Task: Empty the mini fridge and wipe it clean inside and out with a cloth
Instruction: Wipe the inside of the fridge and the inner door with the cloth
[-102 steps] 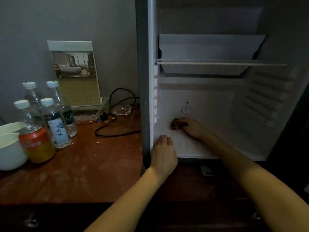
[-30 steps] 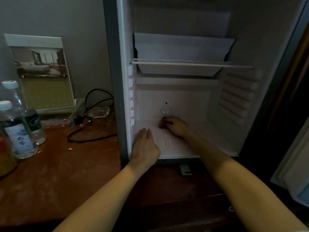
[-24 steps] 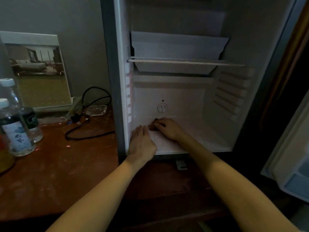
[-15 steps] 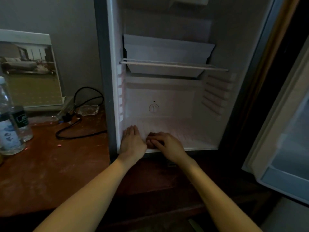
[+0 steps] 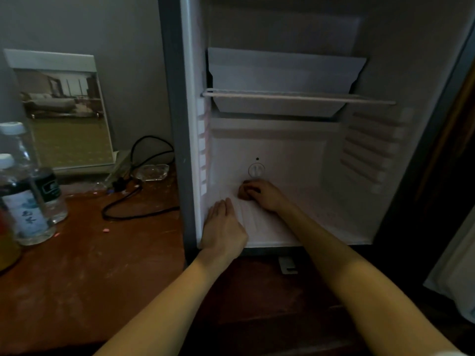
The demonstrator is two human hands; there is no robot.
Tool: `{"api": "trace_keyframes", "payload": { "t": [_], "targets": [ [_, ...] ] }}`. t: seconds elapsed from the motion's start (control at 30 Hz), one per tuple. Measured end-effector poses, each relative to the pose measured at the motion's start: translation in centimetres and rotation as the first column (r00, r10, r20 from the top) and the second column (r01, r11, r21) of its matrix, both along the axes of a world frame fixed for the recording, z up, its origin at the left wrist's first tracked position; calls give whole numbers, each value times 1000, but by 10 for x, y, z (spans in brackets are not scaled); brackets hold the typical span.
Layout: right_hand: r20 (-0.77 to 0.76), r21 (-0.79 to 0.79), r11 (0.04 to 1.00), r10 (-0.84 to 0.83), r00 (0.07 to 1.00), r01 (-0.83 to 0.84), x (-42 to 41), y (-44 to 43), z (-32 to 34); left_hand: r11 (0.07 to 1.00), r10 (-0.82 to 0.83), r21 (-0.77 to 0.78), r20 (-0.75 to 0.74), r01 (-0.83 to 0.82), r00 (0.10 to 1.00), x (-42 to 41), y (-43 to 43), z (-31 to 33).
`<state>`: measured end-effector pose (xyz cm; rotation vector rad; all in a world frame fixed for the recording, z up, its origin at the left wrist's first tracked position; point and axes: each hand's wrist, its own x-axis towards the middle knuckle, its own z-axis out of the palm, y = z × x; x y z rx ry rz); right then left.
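The white mini fridge (image 5: pixel 380 73) stands open and holds no goods; a wire shelf (image 5: pixel 295 96) crosses its upper half. My left hand (image 5: pixel 223 228) lies flat with straight fingers on the fridge floor at the front left corner. Deeper inside, my right hand (image 5: pixel 264 195) presses a small dark brown cloth (image 5: pixel 243 192) onto the floor just below the round dial (image 5: pixel 256 170) on the back wall. Its fingers curl over the cloth, most of which is hidden under them.
On the reddish wooden table (image 5: pixel 84 258) to the left stand two water bottles (image 5: pixel 25 201), an orange can at the frame edge (image 5: pixel 6 247), a framed picture (image 5: pixel 61 111), a black cable (image 5: pixel 133 209) and a glass dish (image 5: pixel 151 172). The fridge door edge (image 5: pixel 455 273) shows at right.
My right hand has pushed the cloth from the front edge of the fridge floor back to the rear, under the dial. My left hand has stayed at the front left corner.
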<state>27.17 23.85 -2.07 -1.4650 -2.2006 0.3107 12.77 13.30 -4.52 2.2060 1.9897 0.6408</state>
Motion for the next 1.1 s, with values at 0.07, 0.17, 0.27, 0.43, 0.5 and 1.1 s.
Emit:
{"api": "trace_keyframes", "payload": {
  "t": [0.07,0.17,0.27,0.43,0.5,1.1],
  "targets": [
    [-2,4,1000,0,1000,0,-2,7,1,1000,-2,6,6,2,1000,0,-1,2],
    [17,21,1000,6,1000,-7,0,-7,-3,1000,1,16,27,-2,1000,0,-7,5],
    [-5,23,999,46,999,-46,4,-34,-7,999,21,25,50,-22,999,2,-11,5],
    [65,34,986,160,985,-162,23,-89,-9,996,74,31,100,-78,992,7,-18,7],
    [90,27,987,158,983,-161,28,-94,-9,997,77,22,91,-79,993,7,-20,7],
    [141,44,968,239,961,-247,-61,28,0,997,31,67,-34,-28,999,2,-8,3]
  ]
}}
